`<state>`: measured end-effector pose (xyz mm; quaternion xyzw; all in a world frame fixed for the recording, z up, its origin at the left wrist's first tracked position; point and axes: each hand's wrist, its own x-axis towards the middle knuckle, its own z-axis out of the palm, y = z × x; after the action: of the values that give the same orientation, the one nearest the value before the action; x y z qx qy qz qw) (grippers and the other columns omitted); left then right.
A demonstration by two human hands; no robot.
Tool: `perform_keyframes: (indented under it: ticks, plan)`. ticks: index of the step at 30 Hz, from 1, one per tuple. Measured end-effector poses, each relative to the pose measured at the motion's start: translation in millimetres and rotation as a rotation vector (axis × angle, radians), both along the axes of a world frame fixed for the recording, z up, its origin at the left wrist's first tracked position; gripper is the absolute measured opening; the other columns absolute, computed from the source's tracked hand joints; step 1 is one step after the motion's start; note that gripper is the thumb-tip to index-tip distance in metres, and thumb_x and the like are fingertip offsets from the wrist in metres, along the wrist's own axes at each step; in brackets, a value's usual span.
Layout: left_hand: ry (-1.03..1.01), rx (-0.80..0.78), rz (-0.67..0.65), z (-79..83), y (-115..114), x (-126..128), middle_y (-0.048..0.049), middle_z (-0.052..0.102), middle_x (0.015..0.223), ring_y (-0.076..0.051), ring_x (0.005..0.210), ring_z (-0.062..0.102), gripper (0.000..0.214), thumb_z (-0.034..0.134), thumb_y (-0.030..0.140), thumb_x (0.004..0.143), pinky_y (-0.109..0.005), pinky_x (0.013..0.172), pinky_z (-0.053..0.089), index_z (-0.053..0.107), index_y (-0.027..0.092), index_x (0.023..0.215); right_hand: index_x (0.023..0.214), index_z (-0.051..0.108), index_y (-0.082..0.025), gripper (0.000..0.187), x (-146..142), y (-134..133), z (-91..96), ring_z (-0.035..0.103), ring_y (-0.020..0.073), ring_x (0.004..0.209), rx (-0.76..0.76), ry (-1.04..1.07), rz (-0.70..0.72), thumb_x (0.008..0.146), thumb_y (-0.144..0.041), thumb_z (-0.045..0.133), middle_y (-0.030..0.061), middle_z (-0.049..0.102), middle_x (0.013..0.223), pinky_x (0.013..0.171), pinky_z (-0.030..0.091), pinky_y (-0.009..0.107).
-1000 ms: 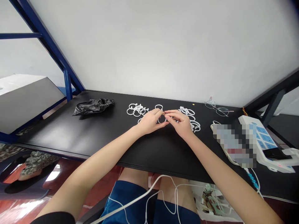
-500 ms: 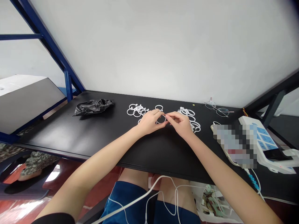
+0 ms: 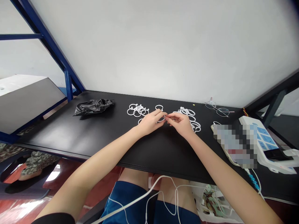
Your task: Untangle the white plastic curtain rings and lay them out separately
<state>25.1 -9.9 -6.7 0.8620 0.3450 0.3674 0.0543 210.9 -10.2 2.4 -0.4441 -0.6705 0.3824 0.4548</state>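
Both hands barely shifted; ring piles flank them.

Thin white plastic ring; pinched between both hands; above black tabletop

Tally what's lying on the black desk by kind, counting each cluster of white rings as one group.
Clusters of white plastic rings: 2, left cluster, right cluster
Crumpled black plastic bag: 1
Wire-framed clear glasses: 1
White and blue power strip: 1
Total: 5
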Motion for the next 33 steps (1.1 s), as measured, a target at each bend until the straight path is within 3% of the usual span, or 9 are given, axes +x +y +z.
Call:
perform_keyframes:
  ticks: [20,29,33]
  plan:
    - [-0.023,0.031,0.014,1.3,0,-1,-0.0074,0.061,0.107,-0.012,0.076,0.062,0.023,0.050,0.021,0.093,-0.023,0.066,0.051,0.053,0.019,0.116,0.082,0.072,-0.019,0.027,1,-1,-1.3,0.067,0.0194,0.066,0.044,-0.043,-0.022,0.074,-0.044,0.073,0.0063,0.073,0.079,0.056,0.053,0.031]
    - [-0.074,0.082,0.101,2.8,9,-15,-0.0067,0.060,0.103,-0.010,0.072,0.057,0.017,0.044,0.011,0.090,-0.022,0.065,0.048,0.059,0.018,0.095,0.080,0.071,-0.019,0.019,22,16,-1.7,0.068,0.0216,0.072,0.194,-0.090,-0.275,0.076,-0.038,0.069,0.0058,0.072,0.077,0.065,0.056,0.035]
    - [-0.024,0.045,0.127,0.3,11,-14,-0.0057,0.060,0.101,-0.010,0.072,0.057,0.020,0.044,0.008,0.086,-0.023,0.065,0.048,0.061,0.018,0.092,0.084,0.071,-0.020,0.015,27,17,-4.2,0.069,0.0231,0.079,0.265,-0.260,-0.276,0.076,-0.033,0.066,0.0056,0.074,0.084,0.078,0.056,0.041]
